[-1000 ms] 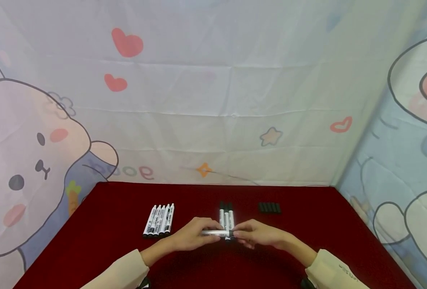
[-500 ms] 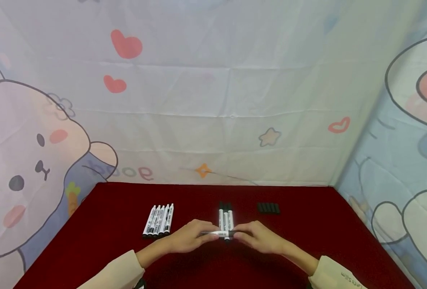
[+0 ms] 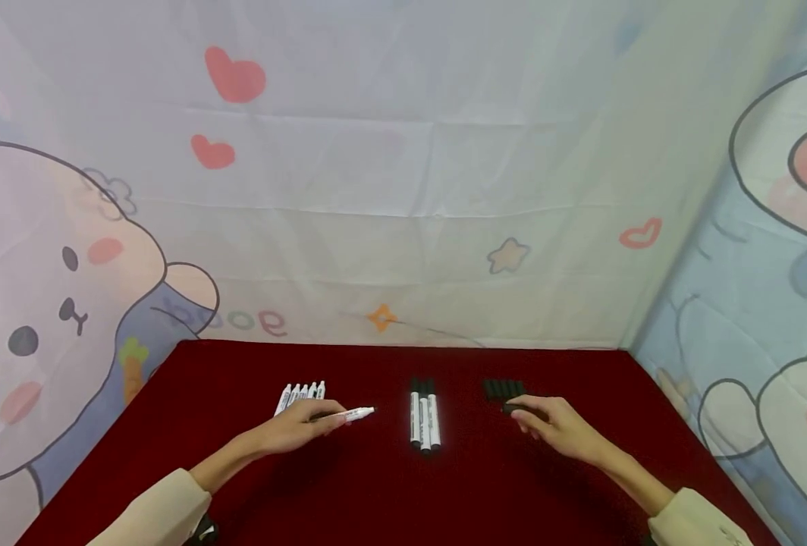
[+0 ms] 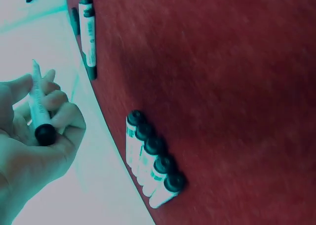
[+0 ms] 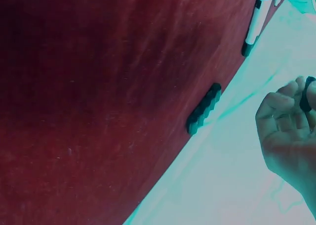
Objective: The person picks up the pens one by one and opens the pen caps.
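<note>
My left hand (image 3: 290, 428) grips a white marker (image 3: 359, 414) whose bare tip points right. In the left wrist view, the black end of this marker (image 4: 44, 133) faces the camera. Over on the right, my right hand (image 3: 563, 428) pinches a black marker cap (image 3: 510, 408), part of which also shows between the fingers in the right wrist view. Just beyond that hand lies a row of black caps (image 3: 499, 388). Behind my left hand, several uncapped markers (image 3: 299, 393) lie side by side, partly hidden by it.
Three capped markers (image 3: 425, 421) lie together mid-table, black caps toward the back. A dark red cloth (image 3: 390, 493) covers the table. A printed fabric backdrop (image 3: 431, 174) rises along its rear edge and the right side.
The marker between my hands has come apart: my left hand has moved left with its body, and my right hand has moved right with its cap.
</note>
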Motion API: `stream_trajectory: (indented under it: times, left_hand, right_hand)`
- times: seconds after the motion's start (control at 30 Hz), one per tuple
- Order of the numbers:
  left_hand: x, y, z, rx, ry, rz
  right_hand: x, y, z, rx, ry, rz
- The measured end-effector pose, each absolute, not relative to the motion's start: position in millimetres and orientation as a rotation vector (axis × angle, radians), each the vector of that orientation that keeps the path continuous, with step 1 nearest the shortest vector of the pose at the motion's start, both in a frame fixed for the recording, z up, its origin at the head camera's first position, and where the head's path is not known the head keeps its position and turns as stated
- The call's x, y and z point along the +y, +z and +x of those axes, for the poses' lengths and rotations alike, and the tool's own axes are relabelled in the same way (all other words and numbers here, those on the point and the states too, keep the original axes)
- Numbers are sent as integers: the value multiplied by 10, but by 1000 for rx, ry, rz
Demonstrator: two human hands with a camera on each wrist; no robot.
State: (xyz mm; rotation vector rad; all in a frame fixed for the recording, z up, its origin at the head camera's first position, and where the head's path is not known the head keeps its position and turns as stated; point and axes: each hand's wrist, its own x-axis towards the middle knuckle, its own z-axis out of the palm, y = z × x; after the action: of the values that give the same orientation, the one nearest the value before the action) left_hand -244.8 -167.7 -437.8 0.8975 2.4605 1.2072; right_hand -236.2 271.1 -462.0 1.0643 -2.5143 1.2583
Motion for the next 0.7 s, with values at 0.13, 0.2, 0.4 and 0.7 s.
stream_trajectory:
  times: [0.13, 0.2, 0.4, 0.7]
  left_hand:
    - [-1736, -4409, -2473, 2501, 1166, 988]
    - [-1703, -4431, -2477, 2512, 1160, 1005]
    - [-1725, -4481, -2486, 2588, 1153, 968]
    - [-1966, -4476, -2579, 2857, 1185, 707]
  right_hand:
    - [2792, -4660, -2363, -2600, 1252, 1130]
    - [2757, -4697, -2357, -2596, 1234, 1161]
    - [2646, -4756, -2365, -2570, 1185, 1212]
    - [2639, -4766, -2361, -2642, 1180, 1183]
